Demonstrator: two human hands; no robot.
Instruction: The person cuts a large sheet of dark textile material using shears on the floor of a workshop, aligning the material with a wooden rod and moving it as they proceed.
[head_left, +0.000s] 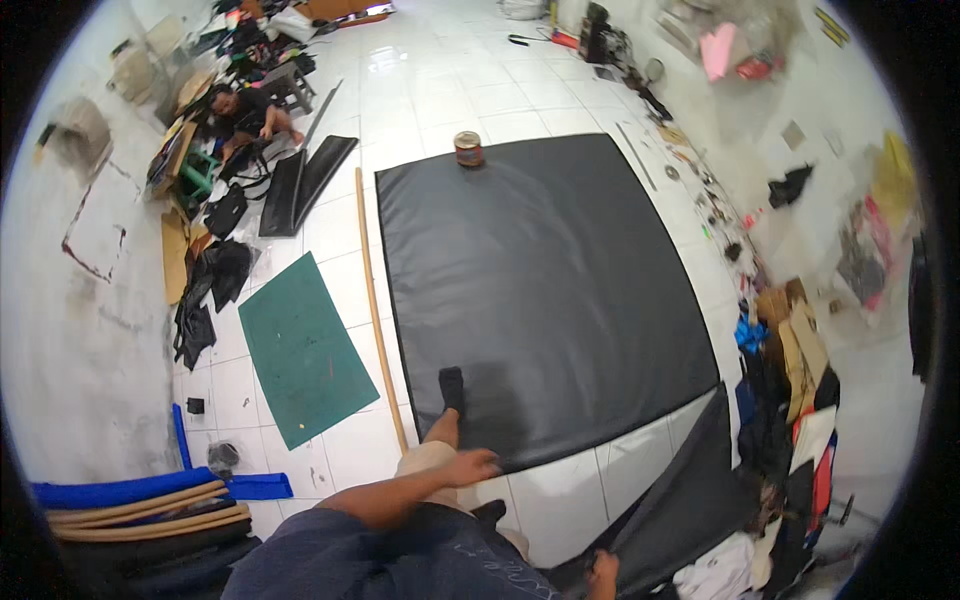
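Observation:
A wide sheet of black leather-like material (545, 290) lies spread on the floor, and one of my socked feet (452, 385) stands on it. My left hand (475, 466) hangs above its near edge, holding nothing, with the fingers slightly blurred and loosely apart. At the lower right my right hand (603, 572) is closed on the edge of a second black sheet (680, 510), which reaches up toward the first sheet's near right corner. A round tin (468, 149) sits on the far edge of the spread sheet.
A green cutting mat (308, 350) and a long wooden stick (372, 300) lie left of the sheet. Rolls of material (140, 510) are at the lower left. Another person (250, 115) sits low at the far left. Fabric scraps (800, 390) line the right wall.

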